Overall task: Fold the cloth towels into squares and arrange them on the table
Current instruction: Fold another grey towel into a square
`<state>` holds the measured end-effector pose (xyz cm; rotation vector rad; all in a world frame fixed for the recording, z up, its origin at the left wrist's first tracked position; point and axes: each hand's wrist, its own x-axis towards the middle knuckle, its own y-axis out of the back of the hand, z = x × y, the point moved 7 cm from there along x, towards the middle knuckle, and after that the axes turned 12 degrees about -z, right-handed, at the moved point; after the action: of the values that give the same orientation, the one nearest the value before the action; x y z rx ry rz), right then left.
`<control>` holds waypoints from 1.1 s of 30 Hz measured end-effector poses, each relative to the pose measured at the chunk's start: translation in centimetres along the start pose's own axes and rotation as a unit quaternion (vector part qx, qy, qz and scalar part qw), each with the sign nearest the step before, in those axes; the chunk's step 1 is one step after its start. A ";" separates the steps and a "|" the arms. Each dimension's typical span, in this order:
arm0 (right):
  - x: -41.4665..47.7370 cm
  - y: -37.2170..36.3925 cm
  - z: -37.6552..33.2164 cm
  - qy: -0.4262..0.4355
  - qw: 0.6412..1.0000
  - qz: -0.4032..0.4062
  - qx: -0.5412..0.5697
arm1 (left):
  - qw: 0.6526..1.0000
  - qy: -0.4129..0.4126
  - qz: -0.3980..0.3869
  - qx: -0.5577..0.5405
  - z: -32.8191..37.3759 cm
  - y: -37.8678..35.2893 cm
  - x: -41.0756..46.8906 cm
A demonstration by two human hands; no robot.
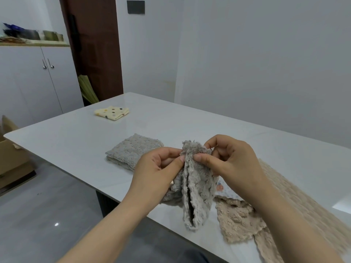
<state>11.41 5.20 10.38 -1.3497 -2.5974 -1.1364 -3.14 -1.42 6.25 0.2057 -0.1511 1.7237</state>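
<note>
In the head view, the left hand [161, 164] and right hand [226, 158] are both pinching the top edge of a grey towel [195, 186], which is hanging bunched above the table's [76, 137] near edge. It looks like a fold just starting (corners being matched), so the next move is probably calling for laying it flat near the folded grey towel [131, 150].

Head camera (wide-angle) looks forward and down, close over the table [76, 143].
</note>
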 end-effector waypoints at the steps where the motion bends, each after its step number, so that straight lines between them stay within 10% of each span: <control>1: 0.0 0.0 0.1 -0.001 1.000 0.002 -0.004 | 1.000 0.000 -0.006 -0.002 0.1 -0.1 -0.1; 15: 0.3 -0.3 0.0 0.006 1.000 0.009 -0.015 | 0.998 -0.018 0.010 0.060 0.0 0.1 -0.6; 28: -0.7 0.3 3.0 -0.082 0.982 -0.141 -0.096 | 0.989 -0.030 0.050 0.135 -0.3 3.2 -0.1; 33: -0.5 0.5 3.0 -0.054 0.987 -0.098 -0.118 | 0.935 -0.069 0.061 0.342 0.6 3.1 -0.5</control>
<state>13.04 6.82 8.29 -1.2433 -2.7994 -1.4812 -6.05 -2.52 6.79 0.8464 0.3517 1.8312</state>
